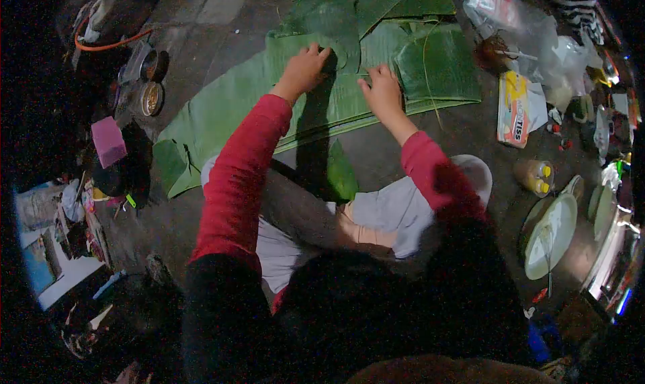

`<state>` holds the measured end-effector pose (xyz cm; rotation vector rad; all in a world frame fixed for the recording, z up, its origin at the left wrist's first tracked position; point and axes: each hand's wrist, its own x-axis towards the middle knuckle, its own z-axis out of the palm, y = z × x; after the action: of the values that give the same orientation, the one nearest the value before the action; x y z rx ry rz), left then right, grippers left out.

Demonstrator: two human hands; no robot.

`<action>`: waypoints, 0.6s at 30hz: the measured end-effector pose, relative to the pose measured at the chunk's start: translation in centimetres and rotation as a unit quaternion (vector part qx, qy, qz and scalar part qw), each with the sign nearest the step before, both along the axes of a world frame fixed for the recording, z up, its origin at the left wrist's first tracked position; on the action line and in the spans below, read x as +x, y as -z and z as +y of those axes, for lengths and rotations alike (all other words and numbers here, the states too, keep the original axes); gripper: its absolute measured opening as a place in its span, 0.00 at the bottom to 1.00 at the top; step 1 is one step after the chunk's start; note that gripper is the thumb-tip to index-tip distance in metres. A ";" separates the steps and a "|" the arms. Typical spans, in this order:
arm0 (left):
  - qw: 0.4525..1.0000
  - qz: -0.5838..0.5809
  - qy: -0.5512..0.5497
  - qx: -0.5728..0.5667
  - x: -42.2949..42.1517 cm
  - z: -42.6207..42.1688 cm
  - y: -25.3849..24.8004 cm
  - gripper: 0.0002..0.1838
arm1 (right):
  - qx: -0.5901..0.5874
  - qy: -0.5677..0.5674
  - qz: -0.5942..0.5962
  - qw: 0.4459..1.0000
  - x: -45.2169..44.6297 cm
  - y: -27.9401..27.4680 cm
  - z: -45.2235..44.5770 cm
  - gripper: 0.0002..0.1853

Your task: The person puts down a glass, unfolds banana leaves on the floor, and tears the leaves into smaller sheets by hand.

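Large green banana leaves (228, 108) lie overlapping on the dark floor in front of my crossed legs. On their upper middle part rests my left hand (306, 68), fingers bent; whether it grips a leaf edge is unclear. My right hand (384, 92) is lower and to the right, near the edge of a smaller leaf piece (437, 61), with its thumb and fingers apart. A loose leaf scrap (341, 172) lies between my knees.
At the right are a yellow and white pack (514, 108), plastic bags (551, 55), a container with yellow caps (535, 176) and a pale green dish (551, 239). A pink block (108, 142) and a small round tin (152, 99) are at the left.
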<state>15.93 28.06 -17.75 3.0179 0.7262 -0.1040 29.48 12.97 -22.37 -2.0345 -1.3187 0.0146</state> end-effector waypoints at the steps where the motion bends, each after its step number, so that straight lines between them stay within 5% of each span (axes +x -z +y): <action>1: 1.000 0.002 0.000 -0.002 0.2 0.6 0.7 0.33 | -0.042 -0.014 0.005 0.999 0.0 0.5 0.1 0.14; 6: 0.996 0.072 0.055 -0.012 1.0 2.3 2.4 0.30 | -0.041 -0.028 0.075 0.996 0.7 0.7 0.5 0.10; 10: 0.997 0.005 0.032 -0.072 0.8 2.5 0.7 0.31 | -0.006 0.042 0.165 0.985 1.9 1.1 0.6 0.08; 12: 0.978 -0.125 -0.122 -0.113 -0.8 2.1 -3.6 0.34 | 0.009 0.064 0.173 0.983 3.0 0.9 0.8 0.09; 16: 0.858 -0.446 -0.170 -0.190 -9.3 2.3 -7.2 0.31 | 0.064 0.090 0.275 0.955 5.2 0.3 1.1 0.11; 18: 0.822 -0.455 -0.243 -0.240 -14.2 0.7 -7.6 0.26 | 0.104 0.101 0.275 0.950 5.5 0.5 1.5 0.10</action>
<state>1.76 28.72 -10.13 1.9381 1.0611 0.9344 34.95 14.52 -22.82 -1.7947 -0.7282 0.3144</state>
